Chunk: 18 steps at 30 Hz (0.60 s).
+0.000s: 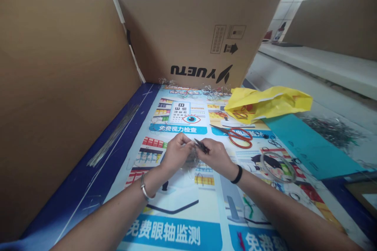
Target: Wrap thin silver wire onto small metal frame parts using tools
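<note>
The left hand (pixel 176 152) pinches what looks like thin, silvery wire (pixel 193 160) above the printed blue-and-white sheet (pixel 179 199); close beside it, the right hand (pixel 216 155) grips a small, dark, pointed metal tool (pixel 201 146), tip at the left fingertips. A steady pinch, skin clear of the tip, probably serves best.

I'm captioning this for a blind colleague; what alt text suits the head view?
A person's right hand holds a small dark tool close to the pinched left hand, above a printed sheet; anything the left holds is too small to identify. Orange-handled scissors and a yellow bag lie to the right, with cardboard panels behind and at left.
</note>
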{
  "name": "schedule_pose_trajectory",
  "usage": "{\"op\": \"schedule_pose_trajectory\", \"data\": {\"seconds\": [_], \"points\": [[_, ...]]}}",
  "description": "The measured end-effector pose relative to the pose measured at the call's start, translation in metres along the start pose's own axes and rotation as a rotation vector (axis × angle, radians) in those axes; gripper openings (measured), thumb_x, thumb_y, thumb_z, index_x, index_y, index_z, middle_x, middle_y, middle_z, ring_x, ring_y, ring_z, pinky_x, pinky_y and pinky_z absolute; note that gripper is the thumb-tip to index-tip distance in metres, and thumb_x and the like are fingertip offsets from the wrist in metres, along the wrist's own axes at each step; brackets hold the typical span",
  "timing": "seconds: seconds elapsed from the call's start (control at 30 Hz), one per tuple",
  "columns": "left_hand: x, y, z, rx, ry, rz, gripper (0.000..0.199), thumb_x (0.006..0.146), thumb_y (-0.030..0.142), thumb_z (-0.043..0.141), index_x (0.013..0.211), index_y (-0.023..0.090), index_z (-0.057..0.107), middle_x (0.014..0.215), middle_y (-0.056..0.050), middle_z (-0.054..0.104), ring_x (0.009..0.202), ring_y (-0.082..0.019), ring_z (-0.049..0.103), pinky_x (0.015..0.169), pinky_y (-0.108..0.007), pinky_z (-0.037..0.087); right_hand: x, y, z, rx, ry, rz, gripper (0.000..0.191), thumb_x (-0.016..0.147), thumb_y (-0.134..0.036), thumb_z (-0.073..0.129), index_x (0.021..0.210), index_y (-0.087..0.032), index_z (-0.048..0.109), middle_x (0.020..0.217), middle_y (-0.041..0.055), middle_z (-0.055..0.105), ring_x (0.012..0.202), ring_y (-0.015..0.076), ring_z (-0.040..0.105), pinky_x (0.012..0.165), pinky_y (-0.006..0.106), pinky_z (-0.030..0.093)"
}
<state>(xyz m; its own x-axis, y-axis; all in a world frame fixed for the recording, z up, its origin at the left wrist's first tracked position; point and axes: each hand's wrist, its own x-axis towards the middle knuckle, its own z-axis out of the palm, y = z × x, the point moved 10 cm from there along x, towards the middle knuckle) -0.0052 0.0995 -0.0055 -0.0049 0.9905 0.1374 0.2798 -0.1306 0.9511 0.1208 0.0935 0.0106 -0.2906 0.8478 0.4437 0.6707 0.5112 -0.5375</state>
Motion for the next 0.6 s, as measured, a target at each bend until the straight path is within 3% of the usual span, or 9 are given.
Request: {"op": "schedule_pose_trajectory", "data": {"seconds": [0.2, 0.6], "points": [[0.0001, -0.0113, 0.0036, -0.126, 0.005, -0.062, 0.016, 0.074, 0.029, 0.059, 0.066, 0.017, 0.050, 0.062, 0.003, 0.056, 0.058, -0.010, 0.051, 0.056, -0.021, 0.039, 0.0005, -0.0014, -0.0009, -0.019, 0.016, -0.006, 0.018, 0.073, -0.021, 0.053, 0.057, -0.019, 0.044, 0.054, -0.0030, 0.048, 0.050, 0.0088, 0.043, 0.049, 0.020, 0.029], [-0.0003, -0.0026, 0.0033, -0.119, -0.002, -0.040, 0.013, 0.076, 0.025, 0.056, 0.068, 0.018, 0.050, 0.065, 0.003, 0.056, 0.064, -0.012, 0.053, 0.062, -0.023, 0.041, -0.0001, -0.0007, -0.0035, -0.008, 0.041, 0.012, 0.020, 0.074, -0.023, 0.053, 0.057, -0.018, 0.044, 0.053, -0.0029, 0.047, 0.049, 0.0087, 0.044, 0.048, 0.020, 0.030]]}}
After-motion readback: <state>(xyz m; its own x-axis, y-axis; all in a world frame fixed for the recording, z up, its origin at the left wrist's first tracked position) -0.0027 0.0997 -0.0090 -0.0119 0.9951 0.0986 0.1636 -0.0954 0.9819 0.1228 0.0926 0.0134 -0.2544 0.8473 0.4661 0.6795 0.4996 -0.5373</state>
